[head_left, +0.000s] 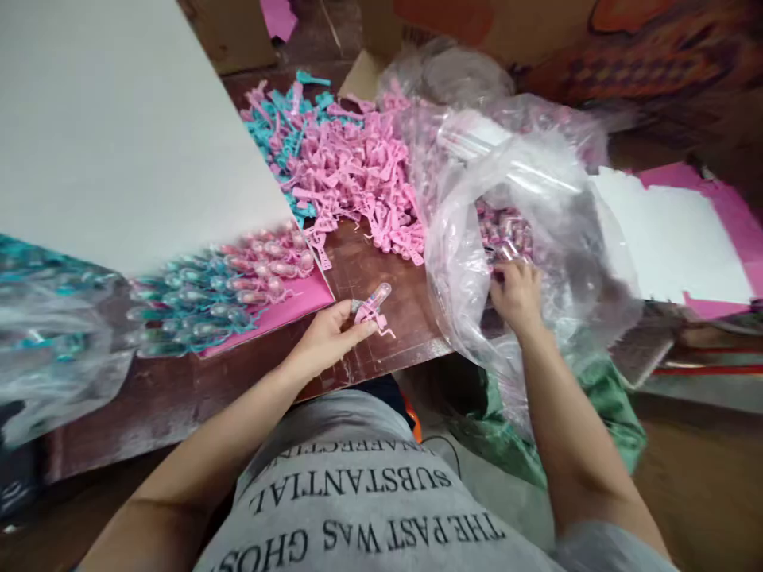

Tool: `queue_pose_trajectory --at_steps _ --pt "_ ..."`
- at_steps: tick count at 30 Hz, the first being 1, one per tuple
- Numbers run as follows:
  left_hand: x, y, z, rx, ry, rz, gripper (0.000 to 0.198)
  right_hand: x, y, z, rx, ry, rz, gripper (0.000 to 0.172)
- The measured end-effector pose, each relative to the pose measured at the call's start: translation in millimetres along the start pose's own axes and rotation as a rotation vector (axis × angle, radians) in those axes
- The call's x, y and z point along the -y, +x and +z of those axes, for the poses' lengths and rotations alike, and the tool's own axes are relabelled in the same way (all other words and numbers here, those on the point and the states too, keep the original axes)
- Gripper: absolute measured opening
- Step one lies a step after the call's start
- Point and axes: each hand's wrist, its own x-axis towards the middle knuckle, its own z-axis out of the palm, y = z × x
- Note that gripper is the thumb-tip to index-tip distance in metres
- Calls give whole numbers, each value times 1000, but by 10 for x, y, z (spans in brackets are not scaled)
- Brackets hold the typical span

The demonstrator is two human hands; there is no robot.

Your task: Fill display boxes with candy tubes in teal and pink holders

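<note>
Between the thumb and fingers of my left hand (334, 338) is a small pink plastic toy piece (370, 311) with a clear rounded tube and a thin bent pink crank. It is held just above the brown table (381, 266). My right hand (517, 295) reaches into the mouth of a large clear plastic bag (458, 262). Its fingers are curled against small shiny tubes (506, 226) with pink contents. Whether one of them is in its grip is hidden. Behind my left hand lies a big heap of loose pink parts (363, 167), with turquoise parts (289, 119) at its left.
Rows of finished-looking pink and turquoise pieces (220, 290) lie on a pink sheet (274, 318) at left, partly under a large white board (119, 119). Another clear bag (65, 342) hangs at far left. White card (673, 230) lies at right; a cardboard box (644, 63) stands behind.
</note>
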Motion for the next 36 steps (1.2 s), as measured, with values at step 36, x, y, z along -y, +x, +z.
queue_pose_trajectory --at_steps 36 --pt "9 -494 -449 57 103 170 38 1978 -255 -311 814 1255 -322 68"
